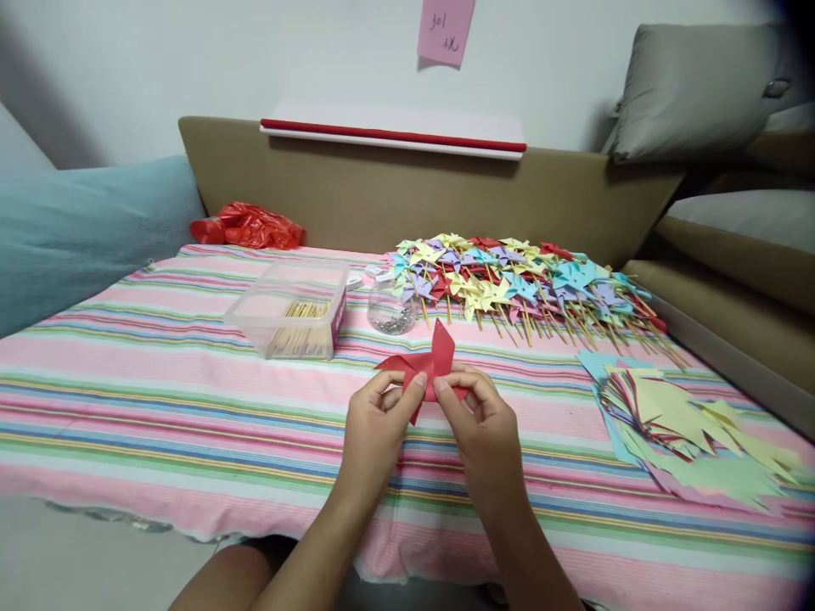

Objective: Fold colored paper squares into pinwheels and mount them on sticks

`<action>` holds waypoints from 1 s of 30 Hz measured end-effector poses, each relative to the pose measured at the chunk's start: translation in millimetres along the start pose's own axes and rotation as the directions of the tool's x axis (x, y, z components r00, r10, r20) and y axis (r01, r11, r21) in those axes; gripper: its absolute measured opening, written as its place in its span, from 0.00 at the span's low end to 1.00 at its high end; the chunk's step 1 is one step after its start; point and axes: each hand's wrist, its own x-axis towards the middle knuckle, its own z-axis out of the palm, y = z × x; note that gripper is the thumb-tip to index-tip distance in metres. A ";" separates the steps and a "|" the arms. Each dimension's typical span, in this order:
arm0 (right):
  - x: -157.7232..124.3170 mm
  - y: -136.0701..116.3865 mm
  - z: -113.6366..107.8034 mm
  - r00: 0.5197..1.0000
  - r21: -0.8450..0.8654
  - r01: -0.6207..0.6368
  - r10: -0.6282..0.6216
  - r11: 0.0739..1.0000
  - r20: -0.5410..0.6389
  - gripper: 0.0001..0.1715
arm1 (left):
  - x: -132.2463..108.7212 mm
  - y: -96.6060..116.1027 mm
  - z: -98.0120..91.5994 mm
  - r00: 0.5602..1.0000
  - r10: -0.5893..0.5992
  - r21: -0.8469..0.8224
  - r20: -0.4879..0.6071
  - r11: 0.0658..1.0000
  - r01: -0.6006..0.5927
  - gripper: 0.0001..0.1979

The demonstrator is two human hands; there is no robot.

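Between my two hands is a red paper pinwheel [441,346], held up over the striped cloth. My left hand [380,406] pinches its left side, thumb near the middle. From the right, my right hand [479,409] grips it with thumb and fingers closed. One blade points upward and another sticks out to the left; the fingers cover part of the rest. Just beyond my hands stands a clear round container [391,318] with small metal pieces in it. A clear plastic box [286,318] holding thin wooden sticks sits farther left.
Many finished pinwheels on sticks [522,284] lie piled at the back right. Cut coloured paper sheets [688,424] are stacked at the right. A red plastic bag [251,227] rests at the back left. Striped cloth [191,424] covers the surface, with a brown board [382,191] behind.
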 end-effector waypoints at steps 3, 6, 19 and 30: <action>-0.8 -1.2 1.3 1.000 -0.008 0.029 -0.029 1.000 -0.010 0.11 | -0.7 1.1 1.4 1.000 -0.009 0.021 0.008 1.000 0.009 0.16; -1.7 -2.3 2.4 0.999 -0.033 0.041 -0.042 0.999 -0.031 0.11 | -1.1 1.9 1.9 1.000 -0.004 0.010 0.012 1.000 0.004 0.15; -2.8 -0.6 6.2 0.989 -0.059 0.087 -0.094 0.994 -0.118 0.10 | -1.0 0.7 3.5 0.999 -0.008 -0.024 0.042 1.000 0.009 0.13; -5.3 -5.4 5.7 0.994 -0.072 0.072 -0.077 0.995 -0.080 0.08 | -0.7 1.2 -0.5 0.999 0.011 0.053 0.051 0.998 -0.014 0.16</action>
